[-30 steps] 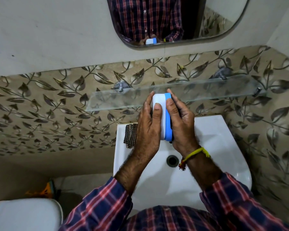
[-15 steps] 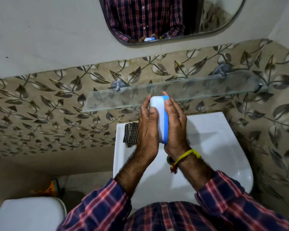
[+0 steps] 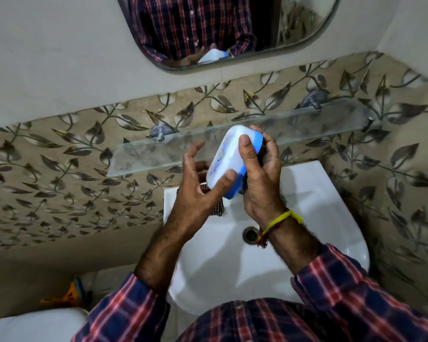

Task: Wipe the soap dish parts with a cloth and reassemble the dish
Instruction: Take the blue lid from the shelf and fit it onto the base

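Soap dish [image 3: 230, 160] held tilted above the basin [image 3: 319, 193], just below the glass shelf [image 3: 158, 154]. White lid sits on blue base; appears closed. Right hand [image 3: 260, 178] grasps it, thumb over the lid, fingers behind the base. Left hand [image 3: 195, 183] has fingers spread and relaxed, only the thumb tip touching the lid's lower corner. Checked cloth [image 3: 216, 209] lies on the basin's back ledge, mostly hidden behind the left hand. Judgement: wiping likely finished, reassembly done or nearly; setting the dish down remains.
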Tool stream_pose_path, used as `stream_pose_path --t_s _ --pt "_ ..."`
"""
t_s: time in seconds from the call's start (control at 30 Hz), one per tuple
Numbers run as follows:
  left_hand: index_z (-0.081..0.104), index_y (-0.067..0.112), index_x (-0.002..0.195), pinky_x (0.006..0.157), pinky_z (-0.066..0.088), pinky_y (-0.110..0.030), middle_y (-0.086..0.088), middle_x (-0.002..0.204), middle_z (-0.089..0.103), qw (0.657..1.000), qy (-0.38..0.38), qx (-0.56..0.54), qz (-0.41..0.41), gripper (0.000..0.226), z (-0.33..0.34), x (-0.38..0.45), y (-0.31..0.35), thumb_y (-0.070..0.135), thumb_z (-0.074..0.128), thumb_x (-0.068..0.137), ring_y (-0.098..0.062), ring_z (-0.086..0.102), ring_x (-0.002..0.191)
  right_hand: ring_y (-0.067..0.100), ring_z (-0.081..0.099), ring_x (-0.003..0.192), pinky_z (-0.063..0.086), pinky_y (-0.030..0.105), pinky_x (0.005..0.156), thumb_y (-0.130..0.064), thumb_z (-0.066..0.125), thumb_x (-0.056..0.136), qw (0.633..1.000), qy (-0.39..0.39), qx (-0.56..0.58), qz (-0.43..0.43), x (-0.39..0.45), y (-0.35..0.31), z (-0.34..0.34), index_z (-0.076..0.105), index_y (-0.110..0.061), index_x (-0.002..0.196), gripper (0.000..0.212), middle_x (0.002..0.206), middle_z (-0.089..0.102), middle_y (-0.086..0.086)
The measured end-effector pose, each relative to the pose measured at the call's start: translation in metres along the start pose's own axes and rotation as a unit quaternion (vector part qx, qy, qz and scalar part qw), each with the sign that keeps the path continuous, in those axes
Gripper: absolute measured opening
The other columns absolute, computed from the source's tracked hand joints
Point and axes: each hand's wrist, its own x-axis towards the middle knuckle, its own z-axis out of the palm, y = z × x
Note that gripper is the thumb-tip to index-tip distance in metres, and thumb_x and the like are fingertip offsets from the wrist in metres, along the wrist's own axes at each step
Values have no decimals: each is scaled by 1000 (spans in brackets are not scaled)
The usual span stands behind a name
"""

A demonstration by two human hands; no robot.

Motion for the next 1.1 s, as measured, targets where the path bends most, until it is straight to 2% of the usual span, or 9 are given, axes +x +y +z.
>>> stream_pose_path --t_s 0.1,0.23,0.33,0.43,0.6,0.7,0.87,0.97,1.1 --pt "36 28 143 74 59 -23 -9 113 64 1000 1 9 2 95 -10 17 5 35 89 65 -5 72 93 14 64 100 52 48 96 -39 73 79 1000 -11 -15 -18 12 -9 4 55 -13 122 53 104 69 -6" --pt "31 35 144 79 61 -29 -7 118 62 996 25 64 65 108 -33 51 13 45 94 57 -11 71 103 10 66 105 56 31 92 -32 72 84 986 -52 -146 -66 36 -26 -3 59 -17 118 40 112 69 -1" --pt "25 34 148 84 59 -24 3 112 60 989 14 117 92 117 -45 75 14 46 96 55 -4 68 102 20 61 115 52 41 100 -42 74 82 936 -73 -321 -126 56 -36 -17 63 -16 120 47 121 66 6" --pt "20 24 153 84 55 -17 1 112 59 982 -2 161 95 126 -47 96 10 31 100 56 -1 66 100 25 58 116 50 45 98 -50 71 82 878 -85 -438 -171 68 -37 -26 63 -17 119 49 115 69 2" --pt "17 18 156 86 56 -18 -4 120 61 978 -11 187 87 126 -43 116 -1 17 99 59 -8 64 103 29 50 116 45 38 95 -48 70 84 794 -82 -569 -197 82 -28 -29 66 -17 119 47 111 72 5" --pt "14 12 158 79 50 -6 -4 120 61 975 -8 202 95 128 -43 118 -12 14 98 61 -5 63 98 30 47 117 44 40 97 -40 80 76 784 -105 -582 -187 83 -21 -33 61 -17 127 60 113 72 4" --pt "11 15 159 103 52 -36 -12 157 42 965 5 245 92 134 -41 115 -18 23 99 59 -23 55 130 29 44 123 44 44 100 -31 83 75 789 -86 -585 -168 81 -14 -38 51 -17 138 73 118 70 8" --pt "12 12 160 105 51 -43 -12 161 36 962 12 256 98 135 -40 115 -21 21 99 58 -25 48 137 28 44 124 43 41 99 -32 82 75 777 -88 -602 -161 83 -12 -38 48 -19 141 75 120 70 6" --pt "13 9 159 111 45 -43 -10 163 32 957 30 272 94 133 -37 109 -22 22 99 58 -26 44 141 28 43 125 44 40 99 -31 82 75 780 -82 -602 -153 80 -11 -37 47 -19 141 75 122 69 7"
